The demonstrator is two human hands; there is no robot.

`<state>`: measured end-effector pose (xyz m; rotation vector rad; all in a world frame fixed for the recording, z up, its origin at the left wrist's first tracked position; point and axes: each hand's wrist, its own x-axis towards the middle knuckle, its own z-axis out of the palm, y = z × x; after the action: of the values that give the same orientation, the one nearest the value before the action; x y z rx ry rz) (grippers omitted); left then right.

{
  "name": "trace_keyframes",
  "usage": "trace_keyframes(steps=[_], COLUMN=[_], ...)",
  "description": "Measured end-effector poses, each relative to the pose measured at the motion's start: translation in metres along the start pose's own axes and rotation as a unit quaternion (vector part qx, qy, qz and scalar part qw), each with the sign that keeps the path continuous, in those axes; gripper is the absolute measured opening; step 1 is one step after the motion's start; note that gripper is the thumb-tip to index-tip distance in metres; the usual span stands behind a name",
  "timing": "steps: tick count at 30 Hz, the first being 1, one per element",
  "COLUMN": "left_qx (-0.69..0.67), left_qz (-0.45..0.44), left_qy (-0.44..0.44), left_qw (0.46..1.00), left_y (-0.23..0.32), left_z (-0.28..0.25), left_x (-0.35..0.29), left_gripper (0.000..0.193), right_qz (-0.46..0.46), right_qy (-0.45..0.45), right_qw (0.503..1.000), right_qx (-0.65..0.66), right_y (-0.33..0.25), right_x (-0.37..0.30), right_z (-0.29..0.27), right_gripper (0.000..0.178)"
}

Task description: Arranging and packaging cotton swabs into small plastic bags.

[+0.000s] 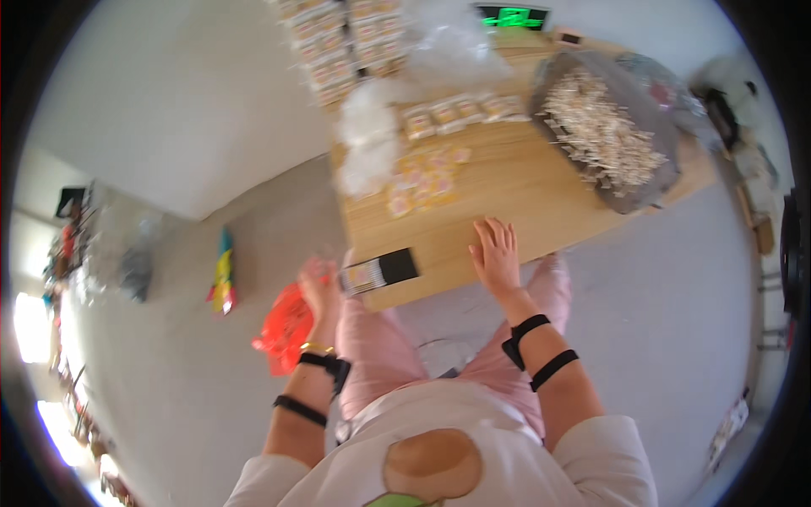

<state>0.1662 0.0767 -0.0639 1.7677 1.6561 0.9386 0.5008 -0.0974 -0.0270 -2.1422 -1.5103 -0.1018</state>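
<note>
My right hand (497, 251) rests on the wooden table (490, 190) near its front edge, fingers stretched out and nothing in them. Just off the table's left corner is my left hand (317, 286), smeared by motion, so its grip cannot be made out. A crumpled red plastic bag (287, 325) lies beside and below that hand. Close by, at the table corner, a small clear packet of white sticks with a yellowish label (363, 276) adjoins a flat black rectangle (399, 266). Several loose yellow-and-pink printed labels (427, 179) are spread farther back.
At the right, a large grey bag (659, 114) holds a heap of short pale sticks (600, 127). Filled packets (460, 112) form a row behind the labels, with stacked packets (325, 51) farther back. Clear plastic bags (369, 139) lie left. A colourful package (223, 275) is on the floor.
</note>
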Motion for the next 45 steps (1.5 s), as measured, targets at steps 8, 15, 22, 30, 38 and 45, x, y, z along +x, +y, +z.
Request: trace_keyframes(steps=[8, 15, 22, 30, 38, 45], left_qx=[0.092, 0.247, 0.203, 0.188, 0.19, 0.197], left_qz=[0.346, 0.423, 0.419, 0.419, 0.408, 0.406], left_qy=[-0.218, -0.313, -0.315, -0.317, -0.32, -0.315], left_qw=[0.908, 0.814, 0.827, 0.83, 0.834, 0.835], left_y=[0.155, 0.175, 0.175, 0.176, 0.18, 0.178], left_z=[0.075, 0.131, 0.129, 0.131, 0.127, 0.128], left_x=[-0.046, -0.062, -0.059, -0.06, -0.06, -0.059], left_gripper=[0.052, 0.069, 0.069, 0.07, 0.068, 0.067], right_qz=[0.022, 0.153, 0.338, 0.346, 0.16, 0.184], right_qy=[0.006, 0.009, 0.046, 0.02, 0.024, 0.028], right_qw=[1.0, 0.988, 0.931, 0.924, 0.987, 0.981], right_qx=[-0.002, 0.025, -0.129, -0.161, 0.001, 0.055], right_y=[0.065, 0.122, 0.215, 0.182, 0.079, 0.108], right_x=[-0.019, 0.038, 0.086, 0.112, 0.05, 0.043], right_z=[-0.031, -0.066, -0.109, -0.067, -0.031, -0.057], right_gripper=[0.043, 0.036, 0.067, 0.079, 0.054, 0.037])
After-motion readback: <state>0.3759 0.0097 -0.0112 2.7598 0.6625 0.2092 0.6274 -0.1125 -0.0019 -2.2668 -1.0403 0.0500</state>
